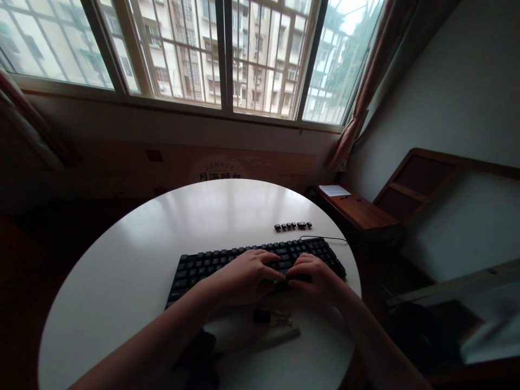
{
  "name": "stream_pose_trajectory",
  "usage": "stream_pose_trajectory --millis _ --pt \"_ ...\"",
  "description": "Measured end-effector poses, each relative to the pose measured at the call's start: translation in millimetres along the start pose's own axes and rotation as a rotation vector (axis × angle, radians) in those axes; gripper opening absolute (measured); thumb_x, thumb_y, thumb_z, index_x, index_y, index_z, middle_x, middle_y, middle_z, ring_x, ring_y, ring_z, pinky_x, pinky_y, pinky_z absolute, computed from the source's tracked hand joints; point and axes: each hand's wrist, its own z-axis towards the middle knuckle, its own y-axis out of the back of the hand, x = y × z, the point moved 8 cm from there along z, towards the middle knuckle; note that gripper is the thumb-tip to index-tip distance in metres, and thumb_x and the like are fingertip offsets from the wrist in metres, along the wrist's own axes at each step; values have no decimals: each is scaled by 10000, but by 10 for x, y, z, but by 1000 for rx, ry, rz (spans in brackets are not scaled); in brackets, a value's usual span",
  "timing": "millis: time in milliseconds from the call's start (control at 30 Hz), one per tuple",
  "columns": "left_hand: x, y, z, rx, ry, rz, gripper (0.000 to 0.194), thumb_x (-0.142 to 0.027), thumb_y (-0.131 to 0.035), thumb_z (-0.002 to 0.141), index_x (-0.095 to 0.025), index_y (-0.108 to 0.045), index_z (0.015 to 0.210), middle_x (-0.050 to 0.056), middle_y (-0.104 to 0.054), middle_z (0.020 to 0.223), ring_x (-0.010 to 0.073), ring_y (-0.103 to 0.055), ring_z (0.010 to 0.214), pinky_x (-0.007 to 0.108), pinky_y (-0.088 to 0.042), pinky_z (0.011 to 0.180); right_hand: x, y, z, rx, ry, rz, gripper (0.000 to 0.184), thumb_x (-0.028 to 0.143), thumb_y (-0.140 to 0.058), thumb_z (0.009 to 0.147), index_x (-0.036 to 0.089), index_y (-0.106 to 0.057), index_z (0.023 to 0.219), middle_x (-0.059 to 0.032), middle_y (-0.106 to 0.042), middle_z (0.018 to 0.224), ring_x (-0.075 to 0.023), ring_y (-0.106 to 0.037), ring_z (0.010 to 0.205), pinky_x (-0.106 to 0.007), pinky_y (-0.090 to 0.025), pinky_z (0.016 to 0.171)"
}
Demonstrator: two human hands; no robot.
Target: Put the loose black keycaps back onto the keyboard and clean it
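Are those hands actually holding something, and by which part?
It cannot be told: the left hand and the right hand are both at the keyboard, but they cover the spot where any grip would be.

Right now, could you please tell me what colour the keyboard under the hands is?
The keyboard is black, seen best in the head view.

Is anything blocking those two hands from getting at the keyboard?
Nothing visible is: the left hand and right hand are both at the keyboard. The row of loose black keycaps lies beyond its far edge, clear of both hands.
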Motion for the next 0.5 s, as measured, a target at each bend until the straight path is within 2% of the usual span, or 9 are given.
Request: stream_pose_trajectory --millis 233,333,500 --pt "48 -124 -97 -11 -43 26 504 -287 -706 854 -389 -596 1335 74 -478 1493 350 -488 1315 531 -396 1073 -17 -3 -2 -16 1 13 64 238 -759 820 226 -768 883 -28 -685 810 -159 -610 820 -297 -468 792" --pt "55 -145 -84 -8 -52 14 479 -303 -674 885 -396 -583 1345 79 -436 1526 351 -474 1327 542 -381 1079 -13 -1 6 -11 -12 4 64 241 -733 847 211 -761 896 -33 -690 809 -162 -614 828 -301 -469 799" --pt "54 -141 -76 -35 -55 4 461 -251 -668 870 -391 -617 1307 67 -477 1494 350 -501 1295 545 -385 1069 14 3 13 10 -3 -15 101 250 -719 861 192 -755 936 -47 -699 861 -169 -611 862 -307 -465 819"
